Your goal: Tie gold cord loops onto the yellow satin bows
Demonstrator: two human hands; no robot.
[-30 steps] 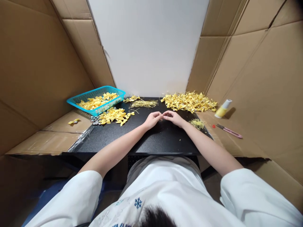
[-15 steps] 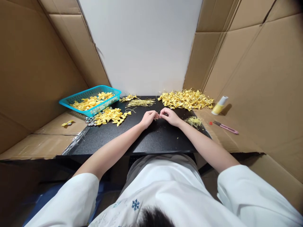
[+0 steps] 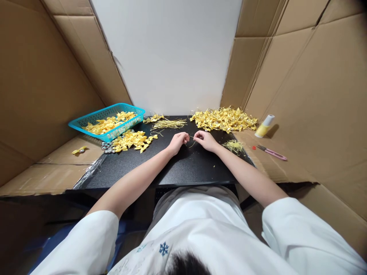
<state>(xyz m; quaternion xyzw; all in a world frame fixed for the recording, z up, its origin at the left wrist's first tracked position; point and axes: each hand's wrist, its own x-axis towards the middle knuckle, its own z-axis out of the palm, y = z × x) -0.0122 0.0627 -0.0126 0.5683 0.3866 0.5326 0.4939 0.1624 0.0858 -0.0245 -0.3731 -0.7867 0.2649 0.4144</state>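
Over the middle of the black table (image 3: 186, 170), my left hand (image 3: 179, 143) and my right hand (image 3: 205, 140) are close together with a small gap between them. A thin yellow cord (image 3: 192, 144) runs across that gap and curves down a little. My right thumb and forefinger pinch it. The fingers of my left hand are curled closed around the cord's other part; whether they hold anything more is hidden. Behind my hands lies a bundle of yellow cords (image 3: 169, 123). A pile of yellow bows (image 3: 133, 141) is left of my left hand.
A turquoise basket (image 3: 75, 125) of yellow bows stands at the left. Metal bells or beads (image 3: 107, 147) lie beside the loose bows. At the right are a heap of corded bows (image 3: 225, 119), cord scraps (image 3: 233, 146), a bottle (image 3: 264, 126) and pink thread snips (image 3: 272, 152). Cardboard walls flank the table.
My hands have drawn slightly apart, and a stretch of yellow cord now shows between them. The whole view has shifted slightly.
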